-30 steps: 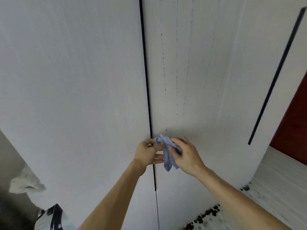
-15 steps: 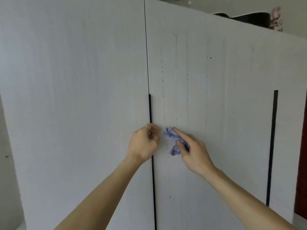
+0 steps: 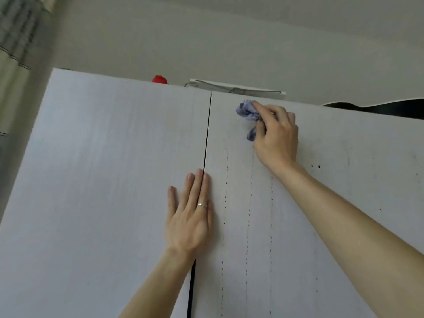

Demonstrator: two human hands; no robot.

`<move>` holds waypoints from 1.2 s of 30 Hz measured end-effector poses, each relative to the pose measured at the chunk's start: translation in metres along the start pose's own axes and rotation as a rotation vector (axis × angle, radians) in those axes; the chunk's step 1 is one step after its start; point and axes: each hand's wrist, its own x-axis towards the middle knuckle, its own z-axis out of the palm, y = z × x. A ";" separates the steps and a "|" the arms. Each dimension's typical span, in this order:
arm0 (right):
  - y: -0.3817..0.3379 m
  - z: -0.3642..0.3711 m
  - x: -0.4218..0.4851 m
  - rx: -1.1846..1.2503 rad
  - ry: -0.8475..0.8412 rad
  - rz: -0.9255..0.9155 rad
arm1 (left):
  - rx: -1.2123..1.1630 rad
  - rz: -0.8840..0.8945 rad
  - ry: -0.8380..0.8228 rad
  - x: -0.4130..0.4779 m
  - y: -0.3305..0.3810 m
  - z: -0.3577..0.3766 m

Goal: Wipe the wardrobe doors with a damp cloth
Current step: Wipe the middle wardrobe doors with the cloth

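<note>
Two white wardrobe doors fill the view, the left door (image 3: 103, 180) and the right door (image 3: 332, 180), split by a dark vertical gap (image 3: 206, 138). My right hand (image 3: 276, 136) holds a crumpled blue-grey cloth (image 3: 247, 112) against the right door near its top edge. Dotted drip trails run down the right door below the cloth. My left hand (image 3: 190, 214) lies flat with straight fingers across the gap at mid height, a ring on one finger.
On top of the wardrobe sit a red object (image 3: 160, 79), a white flat item with a wire hanger (image 3: 236, 88) and something black (image 3: 378, 107) at the right. A curtain (image 3: 13, 53) hangs at the far left. The wall and ceiling rise behind.
My right hand has carried the cloth up from mid door to the top of the right door. My left hand has let go of the cloth and flattened on the doors. The view has tilted upward.
</note>
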 end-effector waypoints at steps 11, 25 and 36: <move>-0.007 0.053 -0.011 -0.033 -0.249 -0.326 | 0.020 0.008 0.049 0.005 0.001 -0.001; -0.029 0.036 -0.029 -0.144 -0.456 -0.261 | -0.014 0.054 0.063 0.005 -0.001 -0.002; -0.043 0.045 0.026 -0.235 -0.350 0.119 | -0.053 0.061 0.083 0.003 -0.004 0.001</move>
